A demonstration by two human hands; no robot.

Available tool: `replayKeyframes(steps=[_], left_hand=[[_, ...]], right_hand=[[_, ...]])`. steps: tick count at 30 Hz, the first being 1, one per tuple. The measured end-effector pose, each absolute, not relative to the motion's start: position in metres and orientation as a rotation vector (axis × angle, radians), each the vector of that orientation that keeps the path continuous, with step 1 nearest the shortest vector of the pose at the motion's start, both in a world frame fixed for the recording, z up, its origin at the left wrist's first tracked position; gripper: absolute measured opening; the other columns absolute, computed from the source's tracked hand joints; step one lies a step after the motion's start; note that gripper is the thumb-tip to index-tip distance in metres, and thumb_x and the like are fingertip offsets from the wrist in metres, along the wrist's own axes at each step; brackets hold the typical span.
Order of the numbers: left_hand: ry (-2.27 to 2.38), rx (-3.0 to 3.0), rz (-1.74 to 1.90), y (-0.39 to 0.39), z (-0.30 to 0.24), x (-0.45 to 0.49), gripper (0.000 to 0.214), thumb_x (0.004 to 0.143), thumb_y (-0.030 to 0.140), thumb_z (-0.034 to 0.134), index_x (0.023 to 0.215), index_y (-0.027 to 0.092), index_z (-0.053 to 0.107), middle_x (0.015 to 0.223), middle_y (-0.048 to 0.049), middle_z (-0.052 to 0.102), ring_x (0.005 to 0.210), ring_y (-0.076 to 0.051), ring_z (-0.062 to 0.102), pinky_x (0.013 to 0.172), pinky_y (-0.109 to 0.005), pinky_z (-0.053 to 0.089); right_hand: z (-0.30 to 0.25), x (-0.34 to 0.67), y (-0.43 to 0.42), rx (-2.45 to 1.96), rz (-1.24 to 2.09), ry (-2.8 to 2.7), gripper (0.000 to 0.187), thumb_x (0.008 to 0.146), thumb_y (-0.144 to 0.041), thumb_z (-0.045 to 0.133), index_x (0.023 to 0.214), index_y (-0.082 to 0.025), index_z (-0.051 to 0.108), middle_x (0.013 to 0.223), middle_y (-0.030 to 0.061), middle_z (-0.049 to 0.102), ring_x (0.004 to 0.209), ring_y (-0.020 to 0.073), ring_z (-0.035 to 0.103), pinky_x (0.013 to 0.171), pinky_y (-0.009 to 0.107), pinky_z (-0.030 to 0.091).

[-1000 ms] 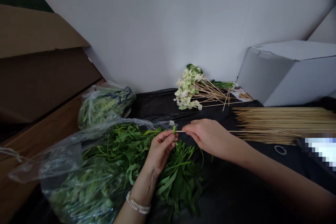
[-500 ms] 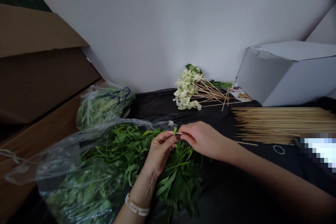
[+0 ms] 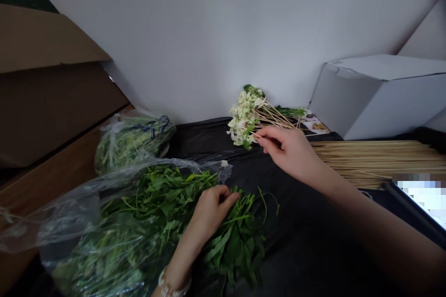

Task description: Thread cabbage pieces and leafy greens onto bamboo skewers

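Note:
My right hand [image 3: 291,153] pinches a thin wooden skewer [image 3: 257,135] with a green leaf piece [image 3: 248,137] near its far end. It holds this at the near edge of a pile of skewers threaded with pale, frilly leaves [image 3: 240,113]. Lower down, my left hand [image 3: 213,209], with a beaded bracelet at the wrist, is closed at the cut stems of a bunch of leafy greens [image 3: 240,246]. Its thumb tip touches the stems, while the other fingertips are partly hidden.
An open clear plastic bag [image 3: 73,216] of greens lies at left, with a tied bag of greens [image 3: 134,139] behind. Bare skewers [image 3: 379,160] lie at right, near a device with a blurred screen [image 3: 421,199]. A white box [image 3: 376,93] and a cardboard box [image 3: 52,102] flank the black-covered surface.
My right hand has moved up and away with the skewer, to the pile of threaded skewers. My left hand has let go of the skewered green piece and dropped onto the stems.

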State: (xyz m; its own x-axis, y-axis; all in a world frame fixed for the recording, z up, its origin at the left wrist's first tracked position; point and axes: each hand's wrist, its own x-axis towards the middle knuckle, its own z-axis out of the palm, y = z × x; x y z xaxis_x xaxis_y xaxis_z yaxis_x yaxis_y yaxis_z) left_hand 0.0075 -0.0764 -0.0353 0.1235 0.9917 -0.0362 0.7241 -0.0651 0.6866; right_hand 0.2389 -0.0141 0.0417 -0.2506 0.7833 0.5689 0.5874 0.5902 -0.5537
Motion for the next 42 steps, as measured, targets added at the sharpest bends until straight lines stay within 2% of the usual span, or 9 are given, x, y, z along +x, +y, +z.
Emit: replayKeyframes(steps=[3, 7, 12, 16, 21, 25, 29, 33, 42], left_hand=[[1.636, 1.926, 0.405, -0.080, -0.028, -0.001, 0.035, 0.080, 0.049, 0.064, 0.064, 0.018, 0.066, 0.062, 0.0020, 0.057, 0.061, -0.014, 0.050, 0.057, -0.026, 0.031], [1.476, 1.817, 0.403, -0.081, -0.023, -0.006, 0.017, 0.073, 0.034, 0.072, 0.070, 0.017, 0.071, 0.069, 0.0006, 0.063, 0.066, -0.015, 0.053, 0.059, -0.024, 0.036], [1.362, 1.567, 0.761, -0.077, -0.018, -0.001, 0.019, 0.073, 0.035, 0.072, 0.074, 0.017, 0.069, 0.065, 0.0012, 0.062, 0.061, -0.013, 0.051, 0.059, -0.023, 0.039], [1.356, 1.305, 1.132, -0.071, -0.019, 0.000, 0.025, 0.067, 0.039, 0.077, 0.072, 0.017, 0.067, 0.059, 0.0036, 0.059, 0.053, -0.010, 0.048, 0.052, -0.021, 0.039], [1.408, 1.271, 1.251, -0.069, -0.023, -0.002, 0.026, 0.068, 0.034, 0.078, 0.087, 0.018, 0.078, 0.073, -0.0027, 0.073, 0.062, -0.014, 0.060, 0.062, -0.024, 0.047], [1.428, 1.366, 1.375, -0.072, -0.024, 0.004, 0.015, 0.068, 0.027, 0.079, 0.081, 0.020, 0.080, 0.085, -0.0045, 0.077, 0.078, -0.017, 0.066, 0.077, -0.026, 0.049], [1.367, 1.134, 1.483, -0.072, -0.025, 0.008, 0.019, 0.063, 0.028, 0.084, 0.079, 0.021, 0.079, 0.076, -0.0008, 0.076, 0.067, -0.012, 0.062, 0.068, -0.022, 0.048], [1.296, 0.958, 1.512, -0.070, -0.027, 0.007, 0.024, 0.058, 0.031, 0.088, 0.078, 0.020, 0.079, 0.070, 0.0007, 0.074, 0.059, -0.008, 0.055, 0.060, -0.018, 0.044], [1.208, 0.791, 1.490, -0.072, -0.026, 0.008, 0.031, 0.053, 0.033, 0.092, 0.078, 0.019, 0.079, 0.072, -0.0007, 0.075, 0.064, -0.007, 0.060, 0.059, -0.014, 0.043]], right_hand=[[0.039, 0.235, -0.015, -1.095, 0.292, -1.994, 0.019, 0.091, -0.023, 0.054, 0.096, -0.017, 0.072, 0.068, -0.0004, 0.066, 0.053, 0.0104, 0.051, 0.056, 0.025, 0.037], [0.041, 0.235, -0.018, -1.080, 0.371, -2.007, 0.019, 0.091, -0.023, 0.055, 0.096, -0.016, 0.072, 0.070, -0.0001, 0.067, 0.055, 0.0097, 0.052, 0.057, 0.025, 0.038], [0.052, 0.244, -0.020, -0.964, 0.731, -1.947, 0.024, 0.094, -0.032, 0.053, 0.103, -0.018, 0.071, 0.067, -0.0007, 0.064, 0.052, 0.0090, 0.048, 0.049, 0.024, 0.036], [0.060, 0.252, -0.022, -0.805, 1.034, -1.879, 0.026, 0.095, -0.033, 0.052, 0.108, -0.019, 0.069, 0.068, -0.0005, 0.063, 0.047, 0.0074, 0.045, 0.046, 0.024, 0.034], [0.062, 0.254, -0.021, -0.773, 1.190, -2.138, 0.029, 0.096, -0.038, 0.050, 0.101, -0.019, 0.072, 0.069, 0.0004, 0.063, 0.050, 0.0077, 0.043, 0.046, 0.023, 0.031], [0.059, 0.249, -0.021, -0.798, 1.143, -2.416, 0.029, 0.095, -0.026, 0.049, 0.110, -0.017, 0.071, 0.073, 0.0012, 0.067, 0.059, 0.0100, 0.053, 0.054, 0.022, 0.037], [0.053, 0.242, -0.022, -0.832, 1.020, -2.509, 0.030, 0.092, -0.018, 0.048, 0.109, -0.018, 0.073, 0.068, -0.0011, 0.067, 0.058, 0.0096, 0.054, 0.056, 0.022, 0.037], [0.046, 0.237, -0.023, -0.850, 0.900, -2.529, 0.029, 0.093, -0.019, 0.048, 0.105, -0.019, 0.074, 0.066, -0.0018, 0.067, 0.055, 0.0095, 0.053, 0.056, 0.022, 0.037], [0.033, 0.230, -0.022, -0.871, 0.822, -2.453, 0.029, 0.093, -0.020, 0.047, 0.105, -0.017, 0.074, 0.068, -0.0004, 0.067, 0.055, 0.0097, 0.051, 0.058, 0.023, 0.036]])
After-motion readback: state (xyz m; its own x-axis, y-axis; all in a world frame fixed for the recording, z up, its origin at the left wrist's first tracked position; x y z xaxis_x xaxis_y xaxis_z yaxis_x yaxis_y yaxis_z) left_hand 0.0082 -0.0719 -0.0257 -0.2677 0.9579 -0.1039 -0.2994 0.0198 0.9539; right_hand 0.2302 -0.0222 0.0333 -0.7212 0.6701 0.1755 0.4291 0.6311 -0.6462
